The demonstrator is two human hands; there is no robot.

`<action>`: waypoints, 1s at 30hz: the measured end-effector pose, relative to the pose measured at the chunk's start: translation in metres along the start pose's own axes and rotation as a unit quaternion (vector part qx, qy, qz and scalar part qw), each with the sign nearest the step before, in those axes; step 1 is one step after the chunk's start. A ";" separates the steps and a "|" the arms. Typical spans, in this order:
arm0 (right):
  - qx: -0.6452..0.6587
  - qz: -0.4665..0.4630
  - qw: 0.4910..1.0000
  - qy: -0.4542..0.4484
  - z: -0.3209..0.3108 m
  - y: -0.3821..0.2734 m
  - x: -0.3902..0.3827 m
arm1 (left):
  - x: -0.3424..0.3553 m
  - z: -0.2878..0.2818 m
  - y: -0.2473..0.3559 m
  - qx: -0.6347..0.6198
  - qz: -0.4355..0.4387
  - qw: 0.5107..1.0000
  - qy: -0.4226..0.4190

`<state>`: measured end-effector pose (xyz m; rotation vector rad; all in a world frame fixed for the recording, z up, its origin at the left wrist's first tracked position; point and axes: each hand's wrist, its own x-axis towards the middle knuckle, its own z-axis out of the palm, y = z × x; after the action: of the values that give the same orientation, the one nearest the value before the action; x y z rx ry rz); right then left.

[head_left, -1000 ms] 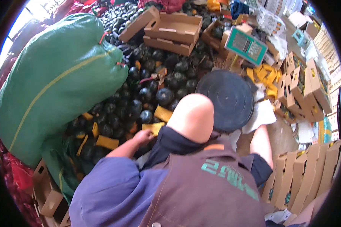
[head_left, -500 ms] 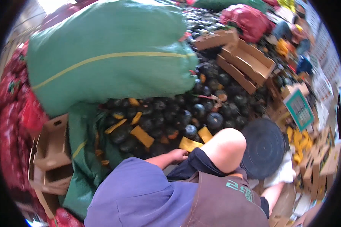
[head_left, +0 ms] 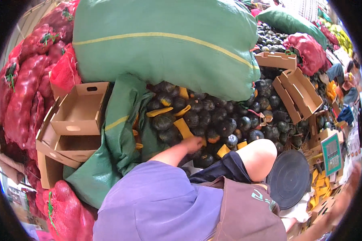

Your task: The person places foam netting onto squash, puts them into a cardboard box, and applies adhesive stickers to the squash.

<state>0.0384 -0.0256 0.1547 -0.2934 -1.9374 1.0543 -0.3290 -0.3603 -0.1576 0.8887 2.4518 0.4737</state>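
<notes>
My left hand (head_left: 192,145) reaches out over a heap of round dark green squashes (head_left: 227,127). It is next to a flat yellow strip (head_left: 183,128), and its fingers are smeared, so whether it grips anything is unclear. More yellow strips (head_left: 160,112) lie among the squashes. Off at the right rim, my right hand (head_left: 353,176) is a blur near a teal-framed panel (head_left: 332,154); its fingers cannot be made out. Between my raised knee and that panel sits a black round disc (head_left: 288,179).
A huge green sack (head_left: 165,60) lies across the far side. Cardboard trays (head_left: 77,108) stand at left beside red net sacks (head_left: 24,116); another tray (head_left: 299,90) rests on the heap at right. Yellow pieces (head_left: 321,188) lie beyond the disc. A person (head_left: 337,72) is far right.
The view has shifted, so the sack and trays sit further right. My left hand has moved forward and left over the squashes, towards the yellow strip. My right forearm has come into view, extended rightward.
</notes>
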 end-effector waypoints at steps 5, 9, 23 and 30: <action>-0.527 0.215 0.751 -0.335 -0.094 0.258 -0.164 | -0.051 -0.211 0.003 0.190 0.151 0.791 0.561; -0.512 0.328 0.694 -0.386 -0.061 0.240 -0.252 | -0.165 -0.294 -0.061 0.346 -0.329 0.707 0.521; -0.470 0.272 0.766 -0.343 -0.001 0.207 -0.256 | -0.218 -0.275 -0.098 0.086 -0.377 0.649 0.655; -0.459 0.247 0.803 -0.289 -0.005 0.182 -0.281 | -0.138 -0.291 0.082 -0.169 0.203 0.605 0.752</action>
<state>0.1707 -0.0691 -0.1497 -1.1781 -2.9493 0.4023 -0.3550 -0.4376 0.1643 1.0123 3.0753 2.6857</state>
